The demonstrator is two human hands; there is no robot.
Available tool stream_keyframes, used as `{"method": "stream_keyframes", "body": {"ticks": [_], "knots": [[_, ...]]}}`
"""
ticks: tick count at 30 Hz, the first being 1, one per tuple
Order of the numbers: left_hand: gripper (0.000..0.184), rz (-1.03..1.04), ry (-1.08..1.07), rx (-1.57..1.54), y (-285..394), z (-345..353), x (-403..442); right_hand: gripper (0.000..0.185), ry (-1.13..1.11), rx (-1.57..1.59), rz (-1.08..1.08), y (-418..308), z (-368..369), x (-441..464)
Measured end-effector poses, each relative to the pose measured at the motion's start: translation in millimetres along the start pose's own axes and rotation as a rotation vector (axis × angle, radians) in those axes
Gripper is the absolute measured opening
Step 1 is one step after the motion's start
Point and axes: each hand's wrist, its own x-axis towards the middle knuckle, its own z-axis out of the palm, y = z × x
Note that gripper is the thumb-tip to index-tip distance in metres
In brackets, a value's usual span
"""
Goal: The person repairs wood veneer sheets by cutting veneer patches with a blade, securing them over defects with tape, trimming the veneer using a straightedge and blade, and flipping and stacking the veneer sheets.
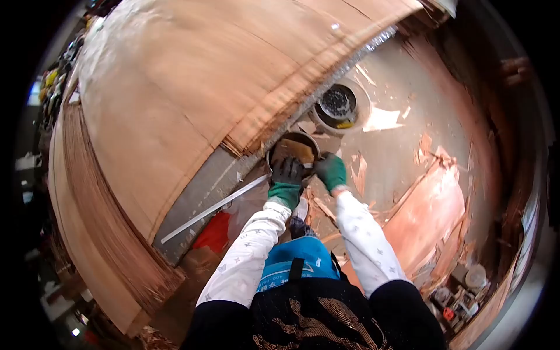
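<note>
My left hand (286,179), in a green glove with dark fingers, reaches over the near rim of a dark round bucket (269,156). Its fingers are bent over the edge of a tan flat piece (300,153) inside; what kind of piece it is does not show. Against the bucket's right side, my right hand (331,171), in a green glove, is closed at the rim, its fingertips partly hidden. A long pale strip (216,210) lies on the grey bench edge, left of my left hand.
Large wood veneer sheets (192,87) cover the bench at the upper left. A pale tub (363,105) with a dark, foamy inside stands beyond the bucket. Veneer scraps (431,204) litter the floor on the right. A small machine (458,303) sits at the lower right.
</note>
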Motion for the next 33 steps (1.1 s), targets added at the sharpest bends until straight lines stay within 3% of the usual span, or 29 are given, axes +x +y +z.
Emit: {"method": "stream_keyframes", "body": {"ticks": [1, 3, 5, 8, 10, 12, 14, 16, 17, 20, 22, 25, 26, 28, 30, 31, 33], "knots": [[0.068, 0.006, -0.003, 0.021, 0.2, -1.4, -3.5, 0.025, 0.091, -0.075, -0.132, 51.5, 9.6, 6.9], [0.063, 0.025, -0.006, 0.059, 0.1, -5.0, -7.3, 0.013, 0.209, -0.132, -0.144, 140.2, -64.7, -8.5], [0.055, 0.039, -0.035, 0.101, -3.2, 4.2, -5.9, 0.015, 0.324, -0.210, -0.124, 231.6, -152.8, -32.6], [0.055, 0.040, -0.002, 0.070, -2.2, -0.2, -5.3, 0.025, 0.584, -0.373, 0.383, 360.9, -327.4, -136.9], [0.057, -0.003, -0.021, 0.067, 0.6, 13.1, -1.8, 0.032, 0.624, -0.488, 0.712, 405.1, -404.7, -209.6], [0.063, -0.087, -0.076, 0.031, 13.3, 8.6, 1.9, 0.028, 0.409, -0.838, 0.479, 425.9, -401.2, -238.2], [0.074, -0.095, -0.093, -0.130, 45.9, -34.3, 9.3, 0.018, 0.306, -1.237, 0.058, 402.4, -350.5, -224.8], [0.082, 0.074, 0.036, -0.361, 82.3, -79.1, 8.7, 0.015, 0.187, -0.441, -0.361, 358.2, -257.4, -195.4], [0.084, 0.187, 0.138, -0.466, 99.4, -93.3, 0.4, 0.014, 0.130, -0.114, -0.385, 291.7, -214.6, -191.7], [0.068, 0.292, 0.115, -0.782, 118.3, -122.1, -30.0, 0.012, -0.022, 0.493, -0.208, 90.6, -138.9, -195.3], [0.057, 0.275, 0.192, -1.009, 103.8, -110.2, -53.1, 0.005, -0.156, 0.732, -0.035, 24.1, -121.9, -203.5], [0.042, -0.027, 0.273, -1.357, 75.4, -108.9, -97.9, 0.019, -0.156, 0.465, -0.333, -29.1, -109.1, -208.6], [0.038, -0.074, 0.287, -1.396, 66.0, -112.8, -110.0, 0.022, 0.007, 0.385, -0.635, -42.1, -99.4, -207.4], [0.030, -0.199, 0.360, -1.430, 51.8, -109.0, -132.4, 0.026, -0.261, 0.740, -0.163, -59.4, -79.3, -219.3], [0.027, -0.240, 0.375, -1.478, 30.3, -133.8, -156.3, 0.029, -0.246, 0.579, -0.462, -96.5, -79.2, -225.6], [0.027, -0.300, 0.333, -1.505, 17.2, -140.9, -172.6, 0.031, -0.198, 0.421, -0.788, -109.3, -76.3, -228.0], [0.022, -0.508, 0.057, -1.642, -20.7, -142.7, -203.4, 0.026, -0.159, 0.520, -0.959, -117.5, -51.7, -230.1]]}}
